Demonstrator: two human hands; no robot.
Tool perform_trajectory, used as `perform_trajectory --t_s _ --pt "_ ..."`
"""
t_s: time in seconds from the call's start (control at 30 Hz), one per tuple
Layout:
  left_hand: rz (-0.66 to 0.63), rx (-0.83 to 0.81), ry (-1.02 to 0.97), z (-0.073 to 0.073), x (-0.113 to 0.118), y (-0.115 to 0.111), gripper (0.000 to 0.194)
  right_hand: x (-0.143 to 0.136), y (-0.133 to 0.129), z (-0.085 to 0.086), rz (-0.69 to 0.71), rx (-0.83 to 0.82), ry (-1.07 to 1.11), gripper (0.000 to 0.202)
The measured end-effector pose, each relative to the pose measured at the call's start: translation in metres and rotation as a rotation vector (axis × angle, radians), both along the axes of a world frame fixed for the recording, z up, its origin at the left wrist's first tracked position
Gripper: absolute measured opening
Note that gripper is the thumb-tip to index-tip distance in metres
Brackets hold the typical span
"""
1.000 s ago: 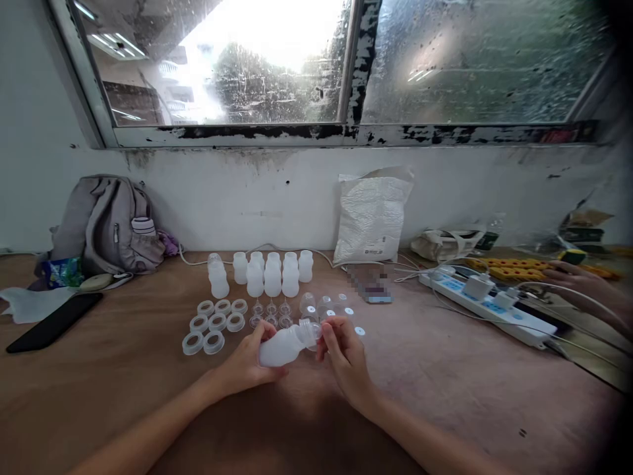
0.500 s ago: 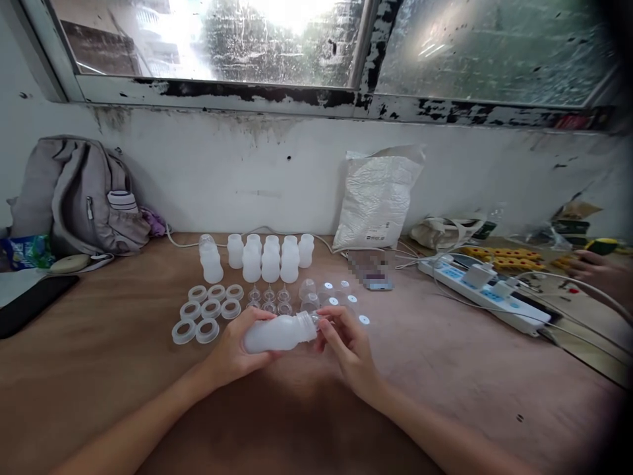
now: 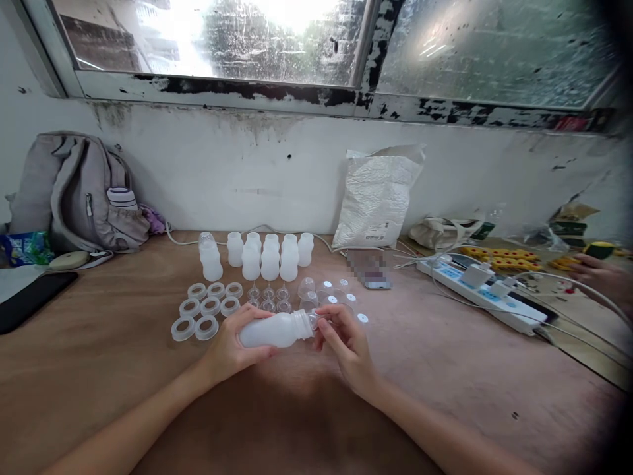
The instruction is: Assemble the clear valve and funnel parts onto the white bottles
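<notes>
My left hand (image 3: 236, 344) is wrapped round a frosted white baby bottle (image 3: 274, 331), which lies on its side in the air with its threaded neck pointing right. At that neck my right hand (image 3: 346, 336) pinches a clear bottle nipple (image 3: 313, 319); its far side is hidden by the fingers. Just beyond the hands stand several clear nipples (image 3: 268, 292). White screw rings (image 3: 210, 306) lie in rows to their left, and clear domed caps (image 3: 307, 286), some with white round labels, sit to their right.
Several frosted bottles (image 3: 270, 258) stand upright near the wall, one capped bottle (image 3: 211, 260) at their left. A power strip (image 3: 487, 297) with cables lies to the right, near another person's hand (image 3: 601, 274). A backpack (image 3: 79, 191) and a silvery parcel bag (image 3: 378, 198) lean against the wall.
The bottle in my left hand has shifted slightly left. My right fingers stay at its mouth, and more of the clear nipple shows between neck and fingers.
</notes>
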State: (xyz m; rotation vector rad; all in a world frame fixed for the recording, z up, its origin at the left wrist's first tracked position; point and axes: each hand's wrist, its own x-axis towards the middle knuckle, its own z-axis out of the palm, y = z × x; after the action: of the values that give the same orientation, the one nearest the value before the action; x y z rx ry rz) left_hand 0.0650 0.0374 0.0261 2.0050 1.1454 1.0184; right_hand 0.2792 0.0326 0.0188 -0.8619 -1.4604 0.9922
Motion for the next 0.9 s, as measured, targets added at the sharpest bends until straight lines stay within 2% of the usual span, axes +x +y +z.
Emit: perform_trajectory --t_s 0.27,0.53,0.7,0.9 --pt "0.006 -0.017 -0.012 0.0006 -0.0007 0.001 0.035 -0.0003 0.0014 -0.0008 0.03 -0.041 0.03 0.012" --pt "-0.023 -0.023 0.005 -0.0001 -0.0012 0.0003 0.036 0.0036 0.0054 -0.0017 0.001 -0.071 -0.084 0.024" --pt "-0.054 -0.047 0.026 -0.0001 -0.001 -0.0012 0.037 0.005 0.0043 -0.0009 -0.097 -0.004 -0.237 0.038" --pt "-0.085 -0.099 0.025 0.0067 -0.0027 -0.0009 0.036 0.0041 0.0049 0.0015 -0.093 0.074 -0.29 0.047"
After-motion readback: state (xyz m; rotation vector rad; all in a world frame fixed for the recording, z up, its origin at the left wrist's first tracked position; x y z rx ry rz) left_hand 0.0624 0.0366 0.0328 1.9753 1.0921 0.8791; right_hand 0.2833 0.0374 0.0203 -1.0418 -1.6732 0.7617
